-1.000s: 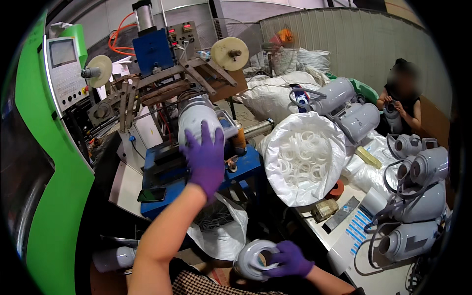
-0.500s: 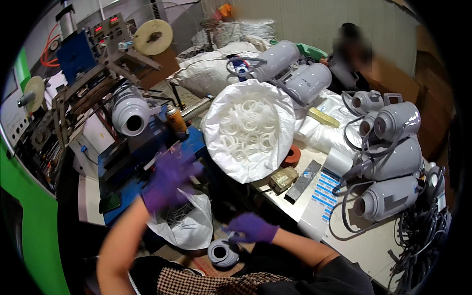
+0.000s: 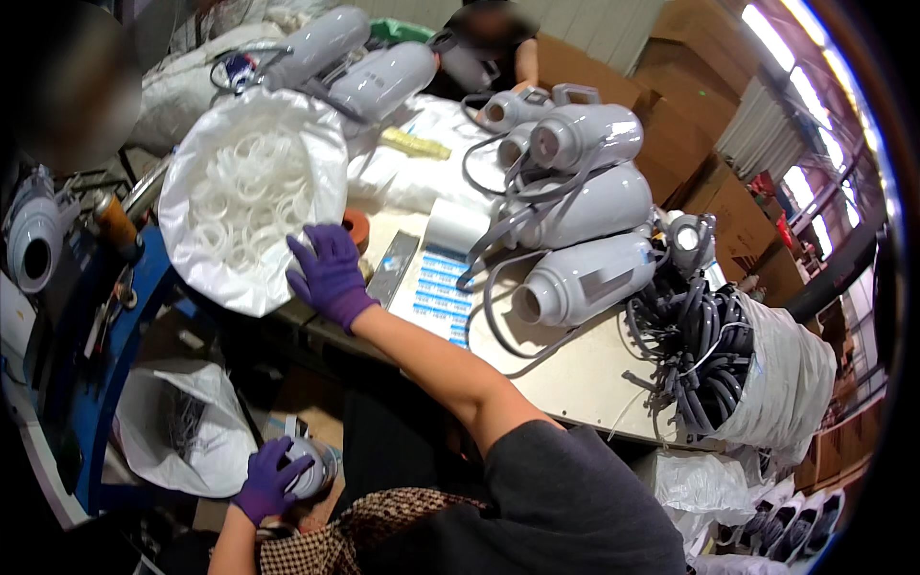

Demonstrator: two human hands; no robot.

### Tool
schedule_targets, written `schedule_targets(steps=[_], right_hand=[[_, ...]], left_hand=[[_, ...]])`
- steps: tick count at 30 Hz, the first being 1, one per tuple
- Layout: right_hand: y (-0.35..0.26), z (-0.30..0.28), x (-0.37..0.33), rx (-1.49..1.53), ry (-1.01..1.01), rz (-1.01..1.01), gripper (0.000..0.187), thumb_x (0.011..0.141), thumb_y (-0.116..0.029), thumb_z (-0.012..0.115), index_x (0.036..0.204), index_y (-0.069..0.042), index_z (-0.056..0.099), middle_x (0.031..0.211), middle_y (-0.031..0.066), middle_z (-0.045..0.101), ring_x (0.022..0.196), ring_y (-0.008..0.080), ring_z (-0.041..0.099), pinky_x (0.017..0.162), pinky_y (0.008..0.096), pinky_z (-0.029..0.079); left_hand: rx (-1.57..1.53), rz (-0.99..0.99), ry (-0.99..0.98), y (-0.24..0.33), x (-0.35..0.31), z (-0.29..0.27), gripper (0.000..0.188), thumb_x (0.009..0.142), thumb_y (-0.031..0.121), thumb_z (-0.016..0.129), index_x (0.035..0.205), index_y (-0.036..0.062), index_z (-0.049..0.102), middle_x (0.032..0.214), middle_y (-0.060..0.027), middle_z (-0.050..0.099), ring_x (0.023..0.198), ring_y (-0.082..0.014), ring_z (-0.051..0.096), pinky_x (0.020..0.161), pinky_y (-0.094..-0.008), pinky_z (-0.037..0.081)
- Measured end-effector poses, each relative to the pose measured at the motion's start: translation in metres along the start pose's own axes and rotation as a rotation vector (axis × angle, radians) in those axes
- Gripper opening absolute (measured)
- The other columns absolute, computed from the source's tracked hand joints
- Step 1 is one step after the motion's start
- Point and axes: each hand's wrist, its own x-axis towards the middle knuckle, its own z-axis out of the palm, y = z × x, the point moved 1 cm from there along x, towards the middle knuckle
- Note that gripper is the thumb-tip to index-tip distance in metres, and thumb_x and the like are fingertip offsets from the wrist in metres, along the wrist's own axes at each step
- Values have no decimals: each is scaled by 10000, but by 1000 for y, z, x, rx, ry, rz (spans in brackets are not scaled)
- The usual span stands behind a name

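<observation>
My right hand [image 3: 331, 273], in a purple glove, is stretched forward with its fingers apart and holds nothing. It rests at the near rim of a big white bag [image 3: 182, 206] full of white plastic rings [image 3: 254, 187]. Low at the left, over my lap, my gloved left hand [image 3: 266, 482] grips a small grey-white cylindrical part [image 3: 314, 467]. A checkered cloth [image 3: 364, 537] covers my lap below it.
Several grey-white appliance bodies [image 3: 580, 278] with cords lie on the white table [image 3: 565, 379]. A bag of grey cables [image 3: 714, 359] stands at its right end. A sheet of blue labels [image 3: 436, 292] and an orange roll [image 3: 357, 226] lie near my right hand. A blue machine [image 3: 96, 316] stands left. Another person [image 3: 484, 43] sits across.
The view has swung right, from the machine to the table. The part went from my right hand to my left, and my right hand reached out to the bag of rings.
</observation>
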Motion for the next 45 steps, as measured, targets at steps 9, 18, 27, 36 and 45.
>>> schedule_targets(steps=[9, 18, 27, 36, 45], right_hand=[[72, -313, -107, -545, 420, -81, 301, 800, -101, 706, 1085, -43, 627, 1138, 153, 605, 1085, 384, 561, 1002, 499, 429], [193, -472, -317, -1484, -341, 781, 355, 757, -279, 680, 1091, -165, 714, 1191, 154, 656, 1212, 375, 537, 1089, 548, 346], [237, -474, -329, -723, 195, 1015, 302, 911, -151, 652, 1173, -53, 766, 1122, 176, 696, 1076, 325, 620, 974, 428, 479], [254, -475, -300, -1119, -344, 700, 186, 939, -188, 625, 1091, -90, 669, 968, 165, 677, 956, 384, 612, 857, 493, 474], [236, -507, -224, -786, 47, 594, 388, 914, -70, 587, 1300, -59, 550, 1036, 120, 684, 971, 303, 633, 885, 429, 512]], left_hand=[[-144, -45, 91, -6, -7, 2, 787, 590, 208, 838, 1347, 173, 625, 1386, -232, 559, 1179, -412, 611, 966, -475, 520], [-150, -79, 351, -23, 4, -8, 387, 579, 252, 867, 872, 116, 654, 1169, -197, 675, 903, -407, 646, 763, -477, 508], [-182, -364, 1018, 6, -46, -210, 318, 771, 221, 813, 937, 45, 607, 1274, -175, 618, 1213, -317, 571, 1054, -425, 444], [-260, -679, 814, -12, -15, -180, 285, 1007, 248, 596, 1234, 99, 683, 1139, -145, 682, 1058, -288, 650, 963, -372, 492], [-288, -668, 754, -59, -45, -120, 363, 960, 168, 576, 1315, 112, 622, 1226, -204, 634, 1154, -396, 610, 1012, -430, 491]])
